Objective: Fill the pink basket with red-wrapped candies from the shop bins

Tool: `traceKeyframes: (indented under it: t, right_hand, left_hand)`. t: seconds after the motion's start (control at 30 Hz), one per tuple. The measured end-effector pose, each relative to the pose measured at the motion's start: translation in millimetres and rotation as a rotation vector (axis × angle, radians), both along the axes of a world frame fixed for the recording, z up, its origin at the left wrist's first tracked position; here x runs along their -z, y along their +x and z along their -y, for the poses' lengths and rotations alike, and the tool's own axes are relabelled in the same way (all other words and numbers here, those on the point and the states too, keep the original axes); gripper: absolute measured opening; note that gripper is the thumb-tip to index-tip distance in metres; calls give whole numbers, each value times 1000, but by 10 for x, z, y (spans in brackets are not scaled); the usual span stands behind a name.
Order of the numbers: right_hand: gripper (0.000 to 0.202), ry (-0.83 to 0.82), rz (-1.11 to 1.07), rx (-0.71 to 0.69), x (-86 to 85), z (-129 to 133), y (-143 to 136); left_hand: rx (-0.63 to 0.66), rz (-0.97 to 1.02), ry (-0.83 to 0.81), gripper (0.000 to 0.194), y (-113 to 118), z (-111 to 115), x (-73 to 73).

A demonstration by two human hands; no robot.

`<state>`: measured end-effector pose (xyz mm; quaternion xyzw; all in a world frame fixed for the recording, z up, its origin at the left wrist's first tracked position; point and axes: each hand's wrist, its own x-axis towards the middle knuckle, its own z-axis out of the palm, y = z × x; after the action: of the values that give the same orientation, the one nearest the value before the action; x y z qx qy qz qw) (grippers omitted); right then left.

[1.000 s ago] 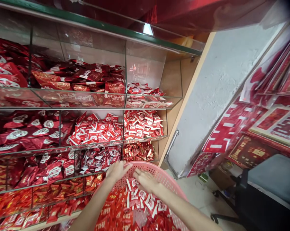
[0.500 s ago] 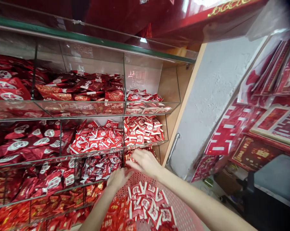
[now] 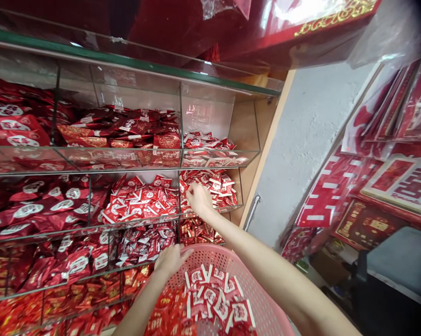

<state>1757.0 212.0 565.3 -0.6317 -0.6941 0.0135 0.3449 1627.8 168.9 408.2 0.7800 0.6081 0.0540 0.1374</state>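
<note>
My left hand (image 3: 171, 261) is closed on the far left rim of a pink perforated basket (image 3: 266, 298). Inside the basket lie red-and-white packets (image 3: 219, 296) and, on its left side, orange-red packets (image 3: 170, 310). Above the basket, my right hand (image 3: 199, 199) is at the right-hand compartment of small red-and-white packets (image 3: 220, 186), its fingers curled together. Whatever those fingers may hold is hidden. Just below this compartment sits another with red and gold packets (image 3: 199, 232).
Glass-divided shelves (image 3: 133, 170) full of red packets span the left and centre. A glass shelf edge (image 3: 133, 58) runs above them. Right of the wooden side panel are a grey wall (image 3: 294, 135), hanging red decorations (image 3: 331, 186) and a dark chair (image 3: 392, 284).
My right hand has risen from above the basket's far rim to the packets in the right-hand compartment, and its fingers have curled in. My left hand stays at the rim.
</note>
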Motion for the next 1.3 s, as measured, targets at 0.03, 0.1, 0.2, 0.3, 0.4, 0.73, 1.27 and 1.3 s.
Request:
traceKeyframes:
  t: [0.03, 0.1, 0.2, 0.3, 0.4, 0.73, 1.27, 1.3]
  right_hand:
    - [13, 13, -37, -9, 7, -12, 10]
    - [14, 70, -120, -52, 19, -23, 52]
    - [14, 139, -246, -132, 13, 16, 159]
    - [15, 153, -336, -196, -13, 154, 298]
    - [17, 175, -394, -240, 5, 391, 458]
    - [28, -185, -450, -283, 789, 1198, 1010]
    - [29, -691, -615, -156, 2012, 1611, 1578]
    - [29, -720, -638, -125, 2040, 1606, 1565]
  left_hand:
    - [3, 0, -1, 63, -1, 2, -4]
    - [8, 2, 0, 60, -2, 7, -10]
    - [11, 0, 3, 59, -1, 10, -16]
    - [6, -5, 3, 61, 4, 8, -14]
    - [9, -10, 10, 64, 7, 0, -3]
    - [4, -17, 11, 65, 11, -5, -8]
    - [19, -29, 15, 67, 7, -35, 42]
    - [21, -30, 13, 68, 7, -35, 38]
